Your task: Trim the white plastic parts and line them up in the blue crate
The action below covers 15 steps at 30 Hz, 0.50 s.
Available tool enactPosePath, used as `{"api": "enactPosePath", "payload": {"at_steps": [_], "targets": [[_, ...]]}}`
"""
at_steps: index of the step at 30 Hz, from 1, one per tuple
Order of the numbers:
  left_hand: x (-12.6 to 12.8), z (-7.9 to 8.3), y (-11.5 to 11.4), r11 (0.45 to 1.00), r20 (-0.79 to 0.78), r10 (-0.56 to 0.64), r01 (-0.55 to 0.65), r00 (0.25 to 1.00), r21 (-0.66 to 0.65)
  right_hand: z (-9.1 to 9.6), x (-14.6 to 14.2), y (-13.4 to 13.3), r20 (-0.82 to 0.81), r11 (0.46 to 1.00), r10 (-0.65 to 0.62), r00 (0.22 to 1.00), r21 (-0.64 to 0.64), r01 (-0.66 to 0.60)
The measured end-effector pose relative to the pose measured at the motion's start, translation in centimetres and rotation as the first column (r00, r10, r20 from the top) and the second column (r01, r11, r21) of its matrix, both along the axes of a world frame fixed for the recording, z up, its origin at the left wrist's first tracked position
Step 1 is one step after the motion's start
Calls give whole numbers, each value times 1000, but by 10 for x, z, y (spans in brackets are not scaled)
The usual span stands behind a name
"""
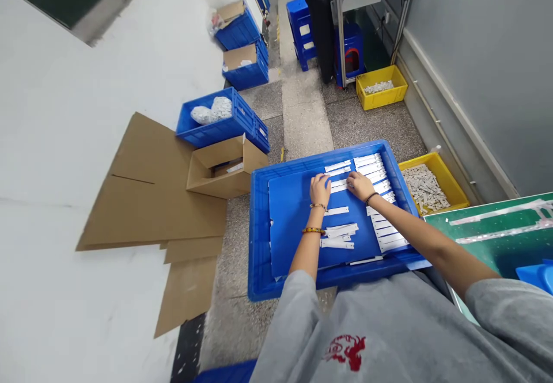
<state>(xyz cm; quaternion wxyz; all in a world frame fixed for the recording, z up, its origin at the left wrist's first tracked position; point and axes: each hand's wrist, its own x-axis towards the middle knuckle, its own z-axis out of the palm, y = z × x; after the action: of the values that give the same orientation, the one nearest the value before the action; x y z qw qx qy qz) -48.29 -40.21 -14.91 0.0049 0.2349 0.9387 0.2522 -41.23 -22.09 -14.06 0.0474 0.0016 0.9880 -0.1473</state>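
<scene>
A wide blue plastic crate point(256, 239) stands in front of me, with a flat blue sheet point(288, 216) inside it. On the sheet, my left hand point(320, 190) is closed at the left end of some thin white plastic strips point(339, 186). My right hand point(360, 187), also closed, is at their right end; the fingertips are partly hidden. Matching strips lie side by side in a column point(389, 234) along the crate's right side. Nearer me is a loose, overlapping pile of strips point(340, 235), and a few single ones lie above and below my hands.
Yellow bins point(449, 196) point(382, 102) hold many small white pieces at the right. A green-topped table point(488, 222) borders the crate on the right. To the left are an open cardboard box point(224, 184), flattened cardboard point(173, 210) and a blue crate with bagged parts point(201, 136).
</scene>
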Motion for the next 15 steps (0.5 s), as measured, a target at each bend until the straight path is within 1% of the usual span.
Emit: {"api": "enactPosePath", "payload": {"at_steps": [3, 6, 10, 15], "targets": [[-24, -2, 24, 998, 14, -51, 51, 999, -34, 1, 1, -1, 3, 1000, 10, 1000, 15, -10], [-39, -4, 37, 993, 26, -98, 99, 995, -66, 2, 3, -2, 3, 999, 20, 1000, 24, -20], [-50, -7, 40, 986, 22, -133, 135, 991, -103, 2, 2, -5, 1, 1000, 15, 1000, 20, -15], [-54, -10, 33, 978, 21, -178, 179, 984, -103, 1, -1, -5, -1, 1000, 10, 1000, 1, -10]]}}
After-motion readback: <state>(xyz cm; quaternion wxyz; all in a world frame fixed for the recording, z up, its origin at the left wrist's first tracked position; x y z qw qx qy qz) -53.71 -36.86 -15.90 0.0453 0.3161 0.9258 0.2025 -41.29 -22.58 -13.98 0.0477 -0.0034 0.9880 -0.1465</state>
